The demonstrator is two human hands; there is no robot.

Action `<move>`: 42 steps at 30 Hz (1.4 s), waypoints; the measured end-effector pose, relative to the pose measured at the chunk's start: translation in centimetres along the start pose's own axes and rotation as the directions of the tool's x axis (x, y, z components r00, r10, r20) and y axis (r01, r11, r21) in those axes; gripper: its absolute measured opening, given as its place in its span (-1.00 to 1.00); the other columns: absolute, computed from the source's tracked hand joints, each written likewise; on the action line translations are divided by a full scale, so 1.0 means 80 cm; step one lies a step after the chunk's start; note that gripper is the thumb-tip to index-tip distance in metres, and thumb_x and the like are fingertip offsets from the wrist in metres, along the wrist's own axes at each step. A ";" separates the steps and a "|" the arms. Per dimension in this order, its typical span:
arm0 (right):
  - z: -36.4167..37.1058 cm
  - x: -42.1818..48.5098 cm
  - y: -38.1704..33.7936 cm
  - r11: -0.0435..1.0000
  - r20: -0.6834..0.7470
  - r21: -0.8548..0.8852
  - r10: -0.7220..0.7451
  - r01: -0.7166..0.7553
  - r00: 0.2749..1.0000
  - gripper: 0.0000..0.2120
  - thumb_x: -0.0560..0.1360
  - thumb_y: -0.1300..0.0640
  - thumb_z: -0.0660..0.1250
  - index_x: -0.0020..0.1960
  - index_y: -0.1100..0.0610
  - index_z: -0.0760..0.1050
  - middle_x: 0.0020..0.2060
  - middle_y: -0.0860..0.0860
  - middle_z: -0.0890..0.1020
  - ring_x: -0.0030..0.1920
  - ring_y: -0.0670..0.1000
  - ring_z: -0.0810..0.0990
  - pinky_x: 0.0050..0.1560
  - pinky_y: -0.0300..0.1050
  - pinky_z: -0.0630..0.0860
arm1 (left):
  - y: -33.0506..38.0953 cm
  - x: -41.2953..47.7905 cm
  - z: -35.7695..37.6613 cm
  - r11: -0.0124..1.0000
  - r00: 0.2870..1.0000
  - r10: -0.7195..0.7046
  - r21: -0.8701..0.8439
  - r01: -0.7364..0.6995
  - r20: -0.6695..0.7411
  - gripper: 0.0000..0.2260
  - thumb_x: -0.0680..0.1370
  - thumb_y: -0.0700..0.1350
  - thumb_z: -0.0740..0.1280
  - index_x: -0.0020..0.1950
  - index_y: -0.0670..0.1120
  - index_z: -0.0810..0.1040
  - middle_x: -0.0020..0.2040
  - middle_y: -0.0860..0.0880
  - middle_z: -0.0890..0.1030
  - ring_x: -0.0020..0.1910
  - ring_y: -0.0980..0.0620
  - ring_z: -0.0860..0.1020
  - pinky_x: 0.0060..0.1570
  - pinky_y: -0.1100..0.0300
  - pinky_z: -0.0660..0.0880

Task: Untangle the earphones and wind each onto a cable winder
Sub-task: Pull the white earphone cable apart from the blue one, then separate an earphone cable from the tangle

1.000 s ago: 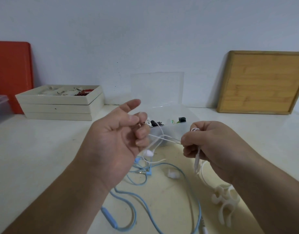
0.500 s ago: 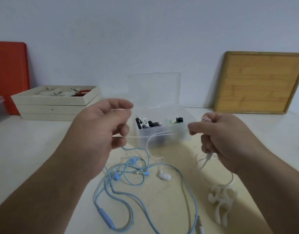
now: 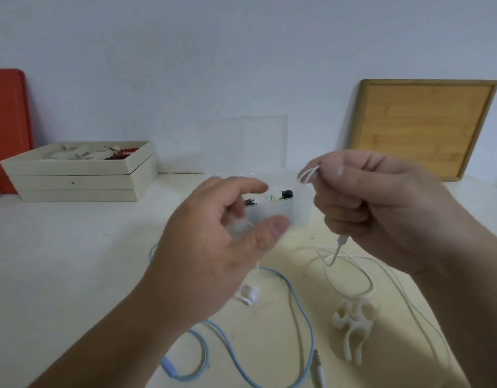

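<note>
White table (image 3: 59, 247) | right hand (image 3: 381, 208) pinches white earphone cable (image 3: 307, 175) | left hand (image 3: 213, 247) beside, fingers spread

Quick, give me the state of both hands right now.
Left hand: open, fingers spread, gripping nothing that shows.
Right hand: closed, pinching a loop of the white earphone cable.

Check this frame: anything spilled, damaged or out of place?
Nothing damaged or spilled. The blue cable sprawls loose on the table, and the white winder lies bare beside it. The right hand pinches a white cable loop.
</note>
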State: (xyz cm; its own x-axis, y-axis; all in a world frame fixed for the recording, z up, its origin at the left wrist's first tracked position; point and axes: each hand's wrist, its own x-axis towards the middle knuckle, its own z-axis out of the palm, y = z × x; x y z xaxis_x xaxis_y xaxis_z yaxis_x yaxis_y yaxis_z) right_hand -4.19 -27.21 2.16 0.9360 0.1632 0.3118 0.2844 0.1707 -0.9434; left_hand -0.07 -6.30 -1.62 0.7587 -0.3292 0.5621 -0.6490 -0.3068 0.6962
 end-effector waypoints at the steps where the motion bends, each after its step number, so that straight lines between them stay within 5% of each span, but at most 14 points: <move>1: 0.003 0.000 0.002 0.997 -0.017 -0.081 0.007 -0.009 1.000 -0.84 0.45 0.12 0.34 -0.18 0.15 0.67 -0.49 -0.03 0.26 -0.47 -0.06 0.14 -0.48 -0.23 0.11 | 0.006 -0.002 0.004 0.993 0.994 -0.022 -0.117 0.034 0.106 -0.53 0.41 0.35 0.28 0.24 0.18 0.56 -0.04 0.21 0.61 -0.04 0.21 0.60 -0.06 0.36 0.45; 3: 0.009 -0.001 0.004 0.973 -0.056 -0.229 0.004 -0.017 0.998 -0.86 0.43 0.12 0.38 -0.21 0.12 0.70 -0.53 -0.05 0.32 -0.48 -0.06 0.19 -0.47 -0.22 0.16 | 0.016 -0.007 0.013 0.945 0.944 -0.045 -0.292 0.146 0.327 -0.55 0.44 0.30 0.26 0.28 0.18 0.54 0.05 0.16 0.68 0.09 0.16 0.63 -0.02 0.16 0.56; 6: 0.003 0.002 0.002 0.965 -0.222 -0.261 -0.044 -0.016 0.974 -0.87 0.42 0.12 0.42 -0.28 0.08 0.68 -0.58 -0.07 0.32 -0.54 -0.09 0.19 -0.52 -0.26 0.17 | 0.018 -0.006 0.017 0.880 0.935 -0.195 -0.367 0.301 0.297 -0.84 0.48 0.14 0.43 -0.02 0.11 0.64 -0.35 -0.03 0.65 -0.29 0.02 0.66 -0.23 0.00 0.52; 11: -0.049 0.008 -0.009 1.000 -0.722 -0.008 -0.005 -0.001 0.692 -0.79 0.58 0.17 0.33 -0.23 0.15 0.53 -0.62 -0.09 0.25 -0.61 -0.11 0.14 -0.59 -0.32 0.08 | -0.005 0.008 -0.001 0.865 0.924 -0.371 -0.328 0.380 0.093 -0.68 0.64 -0.04 0.28 -0.30 0.02 0.61 -0.46 -0.08 0.51 -0.40 0.00 0.54 -0.27 0.18 0.49; 15: -0.072 0.004 -0.014 0.990 -0.857 0.141 0.126 -0.008 0.500 -0.75 0.58 0.14 0.32 -0.28 0.12 0.49 -0.61 -0.08 0.22 -0.59 -0.08 0.09 -0.57 -0.26 0.05 | -0.010 0.007 0.003 0.851 0.924 -0.358 -0.360 0.381 0.131 -0.67 0.65 -0.13 0.22 -0.29 -0.06 0.59 -0.46 -0.04 0.38 -0.41 -0.02 0.50 -0.32 0.18 0.55; 18: -0.081 0.003 -0.014 0.984 -0.876 0.180 0.156 0.008 0.456 -0.74 0.56 0.16 0.27 -0.32 0.09 0.41 -0.59 -0.07 0.21 -0.57 -0.06 0.08 -0.55 -0.24 0.03 | -0.006 -0.001 0.014 0.891 0.928 -0.282 -0.291 0.348 0.246 -0.73 0.66 -0.18 0.24 -0.19 -0.05 0.62 -0.44 -0.07 0.41 -0.46 -0.04 0.38 -0.47 0.21 0.39; 21: -0.091 0.001 -0.018 0.975 -0.875 0.211 0.155 0.075 0.459 -0.73 0.53 0.19 0.21 -0.34 0.06 0.33 -0.58 -0.06 0.20 -0.57 -0.05 0.07 -0.55 -0.25 0.03 | -0.001 -0.010 0.029 0.938 0.925 -0.170 -0.231 0.257 0.341 -0.82 0.56 -0.04 0.34 0.14 0.14 0.61 -0.10 0.14 0.66 -0.14 0.21 0.62 -0.13 0.37 0.53; 24: -0.095 -0.004 -0.026 0.986 -0.810 0.168 0.127 0.018 0.573 -0.76 0.55 0.18 0.24 -0.30 0.09 0.41 -0.53 -0.05 0.25 -0.55 -0.06 0.11 -0.54 -0.24 0.06 | 0.005 -0.017 0.041 0.998 0.953 -0.045 -0.029 0.056 0.300 -0.64 0.50 0.11 0.29 0.30 0.30 0.45 0.23 0.36 0.51 0.26 0.43 0.44 0.21 0.39 0.42; 26: -0.091 -0.008 -0.029 0.977 -0.710 0.006 0.154 -0.212 0.687 -0.78 0.57 0.17 0.28 -0.25 0.15 0.51 -0.52 -0.04 0.31 -0.52 -0.08 0.14 -0.51 -0.25 0.06 | 0.026 -0.017 0.048 0.991 0.942 0.096 0.056 -0.121 0.323 -0.75 0.54 0.03 0.30 0.21 0.17 0.58 0.10 0.24 0.58 0.14 0.26 0.56 0.12 0.29 0.49; 29: -0.085 -0.021 -0.035 0.820 -0.583 -0.347 0.192 -0.456 0.790 -0.80 0.56 0.16 0.36 -0.19 0.22 0.64 -0.54 -0.04 0.39 -0.48 -0.06 0.22 -0.45 -0.21 0.13 | 0.056 -0.017 0.073 0.963 0.853 0.171 0.099 -0.250 0.493 -0.85 0.56 -0.08 0.33 0.01 0.07 0.69 -0.12 0.18 0.63 -0.07 0.20 0.58 -0.09 0.37 0.46; 31: -0.087 -0.029 -0.045 0.740 -0.561 -0.481 0.152 -0.470 0.814 -0.82 0.54 0.14 0.41 -0.18 0.19 0.68 -0.55 -0.06 0.43 -0.48 -0.07 0.29 -0.44 -0.21 0.21 | 0.078 -0.017 0.103 0.958 0.812 0.147 0.124 -0.259 0.565 -0.83 0.61 -0.10 0.31 0.11 0.08 0.67 -0.05 0.20 0.61 -0.04 0.25 0.53 -0.06 0.44 0.40; 35: -0.096 -0.039 -0.058 0.815 -0.515 -0.462 0.075 -0.350 0.854 -0.81 0.53 0.12 0.42 -0.22 0.16 0.69 -0.56 -0.08 0.40 -0.47 -0.05 0.28 -0.42 -0.18 0.22 | 0.113 -0.016 0.171 0.960 0.730 0.134 0.097 -0.264 0.670 -0.67 0.61 -0.04 0.34 0.37 0.13 0.49 0.26 0.13 0.49 0.15 0.11 0.49 0.15 0.26 0.39; 39: -0.098 -0.037 -0.053 0.828 -0.497 -0.434 0.108 -0.354 0.861 -0.81 0.54 0.13 0.42 -0.20 0.17 0.69 -0.56 -0.08 0.39 -0.47 -0.06 0.28 -0.43 -0.19 0.22 | 0.133 -0.019 0.212 0.838 0.510 0.215 0.110 -0.534 0.833 -0.82 0.52 -0.21 0.40 -0.16 -0.02 0.44 -0.07 0.03 0.39 0.09 -0.10 0.46 0.07 0.05 0.44; 42: -0.100 -0.034 -0.047 0.814 -0.487 -0.443 0.132 -0.375 0.863 -0.83 0.54 0.13 0.43 -0.17 0.19 0.70 -0.57 -0.09 0.40 -0.50 -0.07 0.28 -0.45 -0.19 0.22 | 0.124 -0.011 0.240 0.873 0.573 0.015 0.268 -0.407 0.820 -0.84 0.63 -0.30 0.19 0.16 -0.22 0.52 -0.23 0.06 0.24 0.21 -0.19 0.49 0.22 -0.01 0.40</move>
State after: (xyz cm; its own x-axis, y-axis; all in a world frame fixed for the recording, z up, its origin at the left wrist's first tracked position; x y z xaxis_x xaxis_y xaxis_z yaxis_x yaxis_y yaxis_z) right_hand -6.15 -36.07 3.92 0.9466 -0.3099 0.0892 -0.0273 -0.3526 -0.9354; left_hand -8.25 -26.19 -3.81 0.3781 -0.9252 -0.0332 -0.8908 -0.3734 0.2589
